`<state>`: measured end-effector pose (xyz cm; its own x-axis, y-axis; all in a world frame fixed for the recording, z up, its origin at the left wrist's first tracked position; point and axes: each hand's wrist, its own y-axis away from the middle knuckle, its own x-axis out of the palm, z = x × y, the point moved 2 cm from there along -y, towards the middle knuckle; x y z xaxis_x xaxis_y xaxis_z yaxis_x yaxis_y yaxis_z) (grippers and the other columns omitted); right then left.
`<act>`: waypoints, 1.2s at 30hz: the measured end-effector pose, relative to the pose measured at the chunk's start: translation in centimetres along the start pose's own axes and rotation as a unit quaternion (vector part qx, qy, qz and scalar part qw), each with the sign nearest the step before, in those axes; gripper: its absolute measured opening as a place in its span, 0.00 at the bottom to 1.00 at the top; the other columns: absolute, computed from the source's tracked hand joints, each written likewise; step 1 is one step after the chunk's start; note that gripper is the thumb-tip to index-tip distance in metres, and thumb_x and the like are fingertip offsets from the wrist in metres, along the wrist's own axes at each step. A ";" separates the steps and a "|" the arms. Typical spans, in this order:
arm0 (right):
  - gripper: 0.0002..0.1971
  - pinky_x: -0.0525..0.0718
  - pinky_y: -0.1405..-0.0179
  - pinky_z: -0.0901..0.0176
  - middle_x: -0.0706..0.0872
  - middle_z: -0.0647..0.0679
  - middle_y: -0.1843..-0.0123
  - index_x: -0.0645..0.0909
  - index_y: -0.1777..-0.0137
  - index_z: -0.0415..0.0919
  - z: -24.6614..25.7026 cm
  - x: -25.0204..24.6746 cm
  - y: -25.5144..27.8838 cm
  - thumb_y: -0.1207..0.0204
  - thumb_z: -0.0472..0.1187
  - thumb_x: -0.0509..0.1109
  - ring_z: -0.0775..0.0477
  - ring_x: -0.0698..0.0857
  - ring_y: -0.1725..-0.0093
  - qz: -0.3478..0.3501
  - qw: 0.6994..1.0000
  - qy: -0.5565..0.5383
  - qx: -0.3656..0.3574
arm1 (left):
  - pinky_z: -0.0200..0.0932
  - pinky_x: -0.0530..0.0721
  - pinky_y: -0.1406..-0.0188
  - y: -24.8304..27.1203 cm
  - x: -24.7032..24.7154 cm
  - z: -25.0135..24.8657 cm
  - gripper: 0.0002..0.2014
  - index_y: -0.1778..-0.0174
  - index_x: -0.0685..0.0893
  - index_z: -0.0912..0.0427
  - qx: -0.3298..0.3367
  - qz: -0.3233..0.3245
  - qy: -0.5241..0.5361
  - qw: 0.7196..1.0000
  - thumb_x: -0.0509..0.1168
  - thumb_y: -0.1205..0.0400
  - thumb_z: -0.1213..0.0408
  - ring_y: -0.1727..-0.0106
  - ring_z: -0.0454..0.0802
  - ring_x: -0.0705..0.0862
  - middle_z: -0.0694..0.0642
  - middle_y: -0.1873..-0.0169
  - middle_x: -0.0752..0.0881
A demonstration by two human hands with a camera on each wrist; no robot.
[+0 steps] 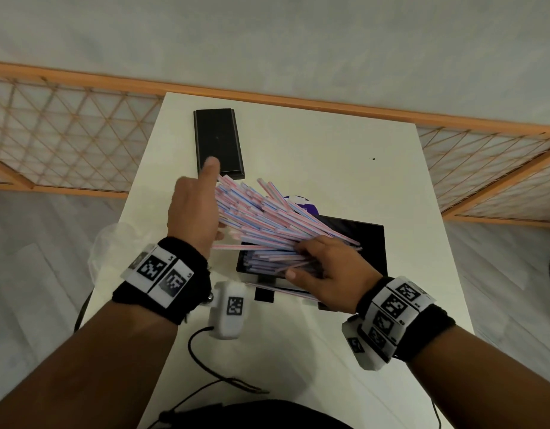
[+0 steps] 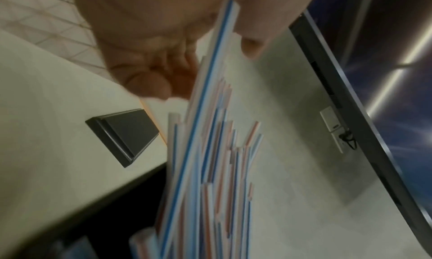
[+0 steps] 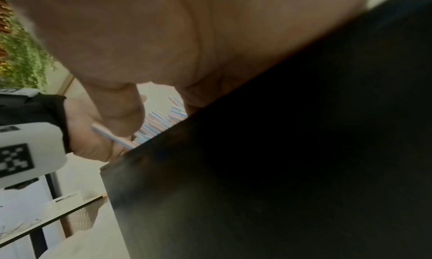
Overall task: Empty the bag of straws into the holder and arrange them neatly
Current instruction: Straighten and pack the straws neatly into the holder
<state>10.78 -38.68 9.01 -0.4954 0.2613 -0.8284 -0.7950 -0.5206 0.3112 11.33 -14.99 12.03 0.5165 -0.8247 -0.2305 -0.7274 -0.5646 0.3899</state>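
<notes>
Pink- and blue-striped straws fan out up and to the left from the black holder on the white table. My right hand grips their lower ends over the holder's opening. My left hand sits at the fan's upper ends, with the index finger straight and the thumb under the straws. In the left wrist view the longest of the straws touches the palm, and the others stop short. A few straws lie across the holder's near edge. The right wrist view is mostly filled by the holder's dark wall.
The black lid lies flat at the far left of the table. A crumpled clear bag hangs off the left edge. A purple round object sits behind the straws. A black cable runs across the near table.
</notes>
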 end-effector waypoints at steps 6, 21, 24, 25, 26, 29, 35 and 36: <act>0.33 0.80 0.39 0.54 0.85 0.47 0.45 0.84 0.39 0.44 -0.7 -0.5 0.4 0.29 0.70 0.58 0.45 0.83 0.42 -0.032 0.999 -0.021 0.029 | 0.49 0.88 0.62 2.3 -1.8 -0.4 0.34 0.41 0.80 0.47 -0.029 0.190 -0.235 0.953 0.72 0.34 0.26 0.62 0.54 0.90 0.53 0.53 0.87; 0.17 0.79 0.46 0.56 0.84 0.48 0.50 0.84 0.46 0.42 -0.1 -0.8 -0.3 0.29 0.51 0.78 0.45 0.82 0.49 -0.090 0.995 -0.040 0.034 | 0.26 0.72 0.67 6.5 -0.4 -5.9 0.13 0.72 0.83 0.56 0.311 0.081 -0.345 0.882 0.78 0.27 0.58 0.70 0.39 0.83 0.43 0.77 0.83; 0.15 0.82 0.48 0.50 0.85 0.50 0.53 0.83 0.46 0.44 0.6 -1.2 -0.3 0.29 0.49 0.79 0.48 0.82 0.54 -0.136 0.988 -0.074 -0.002 | 0.25 0.71 0.70 7.4 0.6 -6.0 0.13 0.73 0.81 0.55 0.393 0.060 -0.267 0.878 0.78 0.28 0.61 0.69 0.42 0.84 0.42 0.81 0.79; 0.15 0.83 0.49 0.51 0.84 0.51 0.53 0.83 0.45 0.45 1.0 -1.4 -0.3 0.28 0.50 0.78 0.50 0.82 0.55 -0.151 0.985 -0.086 -0.014 | 0.25 0.71 0.69 7.8 0.9 -6.1 0.13 0.73 0.80 0.55 0.415 0.060 -0.245 0.874 0.78 0.28 0.62 0.68 0.42 0.84 0.42 0.82 0.78; 0.15 0.84 0.50 0.52 0.84 0.52 0.53 0.83 0.43 0.47 1.5 -1.8 -0.3 0.27 0.50 0.77 0.51 0.82 0.55 -0.162 0.981 -0.101 -0.027 | 0.24 0.72 0.70 8.1 1.1 -6.3 0.13 0.73 0.80 0.56 0.433 0.060 -0.228 0.870 0.78 0.27 0.63 0.69 0.42 0.84 0.42 0.82 0.77; 0.07 0.84 0.53 0.50 0.85 0.51 0.55 0.81 0.47 0.58 3.6 -2.9 -0.3 0.23 0.55 0.68 0.50 0.84 0.55 -0.191 0.964 -0.161 -0.093 | 0.21 0.71 0.72 8.7 1.6 -7.0 0.13 0.72 0.80 0.57 0.467 0.058 -0.183 0.863 0.77 0.25 0.63 0.75 0.40 0.81 0.41 0.82 0.76; 0.16 0.82 0.61 0.44 0.84 0.46 0.67 0.81 0.54 0.39 4.4 -5.0 -0.4 0.15 0.50 0.59 0.44 0.82 0.65 -0.221 0.948 -0.209 -0.098 | 0.37 0.75 0.78 8.4 1.0 -8.4 0.16 0.69 0.82 0.63 0.467 0.034 -0.051 0.882 0.73 0.20 0.57 0.80 0.47 0.79 0.50 0.81 0.80; 0.16 0.79 0.64 0.46 0.80 0.47 0.70 0.80 0.55 0.38 4.1 -5.5 0.0 0.15 0.48 0.59 0.47 0.78 0.69 -0.232 0.949 -0.189 -0.100 | 0.44 0.78 0.77 7.9 0.6 -8.4 0.19 0.67 0.82 0.64 0.453 0.028 -0.025 0.890 0.71 0.19 0.53 0.79 0.49 0.81 0.55 0.79 0.82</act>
<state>12.11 -36.75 15.47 -0.2280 0.7533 -0.6169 -0.8945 -0.4123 -0.1728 9.63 -19.68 22.44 0.4628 -0.8402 -0.2825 -0.8293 -0.2978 -0.4728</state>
